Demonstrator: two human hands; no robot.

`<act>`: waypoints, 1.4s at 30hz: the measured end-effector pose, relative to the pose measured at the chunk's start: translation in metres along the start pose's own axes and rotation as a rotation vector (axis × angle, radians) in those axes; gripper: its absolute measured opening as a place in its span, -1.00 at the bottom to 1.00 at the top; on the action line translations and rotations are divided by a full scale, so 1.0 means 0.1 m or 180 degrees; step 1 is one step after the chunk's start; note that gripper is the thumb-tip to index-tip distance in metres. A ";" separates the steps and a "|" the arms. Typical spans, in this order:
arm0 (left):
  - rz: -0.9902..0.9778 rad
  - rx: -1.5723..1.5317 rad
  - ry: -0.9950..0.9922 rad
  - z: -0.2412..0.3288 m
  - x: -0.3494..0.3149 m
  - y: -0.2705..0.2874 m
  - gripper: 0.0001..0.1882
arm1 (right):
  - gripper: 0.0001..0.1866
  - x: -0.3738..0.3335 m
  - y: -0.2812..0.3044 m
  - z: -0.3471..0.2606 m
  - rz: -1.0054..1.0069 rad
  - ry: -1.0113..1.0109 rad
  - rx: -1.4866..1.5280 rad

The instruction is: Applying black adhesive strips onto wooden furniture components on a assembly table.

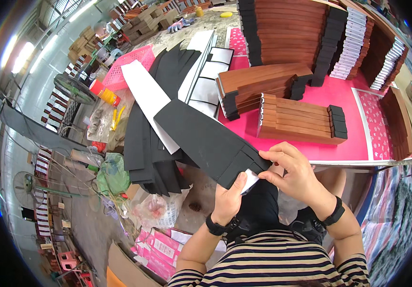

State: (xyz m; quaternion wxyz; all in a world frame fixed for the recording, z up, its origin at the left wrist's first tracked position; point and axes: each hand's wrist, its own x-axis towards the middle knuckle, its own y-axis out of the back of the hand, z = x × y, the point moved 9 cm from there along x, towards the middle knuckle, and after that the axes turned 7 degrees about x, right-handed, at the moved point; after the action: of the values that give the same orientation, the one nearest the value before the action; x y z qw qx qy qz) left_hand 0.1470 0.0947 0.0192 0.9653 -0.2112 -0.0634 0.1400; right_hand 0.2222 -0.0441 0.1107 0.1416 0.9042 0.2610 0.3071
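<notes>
A long black card sheet (199,136) with creased fold lines at its near end slants away from me over the table's left edge. White shows on its underside, where the near flap is bent. My left hand (228,203) grips the near edge, thumb on top; its other fingers are mostly hidden. At the right corner, my right hand (289,172) pinches the edge between thumb and fingers. Under the sheet's far end lies a white strip (144,95), on a fanned pile of black card pieces (141,153).
Brown wood-look pieces with black ends (297,117) are stacked on the pink table cover (320,148). Taller stacks (287,33) stand behind. At left are a pink basket (129,67), a red-yellow can (104,93) and a fan (73,88). Plastic bags (160,205) lie below.
</notes>
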 end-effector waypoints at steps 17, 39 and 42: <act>0.0188 0.0446 0.0079 -0.08 0.16 0.00 -0.71 | -0.78 0.07 -0.04 0.19 0.0142 -0.0080 -0.0158; 0.0710 0.1225 -0.0763 0.26 0.26 0.21 -0.73 | -0.62 -0.01 0.18 0.91 0.0563 -0.1667 0.1839; 0.0683 0.1757 -0.1048 0.50 0.48 0.31 -0.75 | -0.55 0.10 0.37 0.82 0.0662 -0.1341 0.1670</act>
State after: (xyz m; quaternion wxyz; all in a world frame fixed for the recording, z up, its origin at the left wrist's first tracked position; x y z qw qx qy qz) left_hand 0.1763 0.1552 0.0544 0.9426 0.0780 -0.1555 0.2849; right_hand 0.2951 -0.0765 0.0674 -0.0769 0.9750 0.2026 0.0491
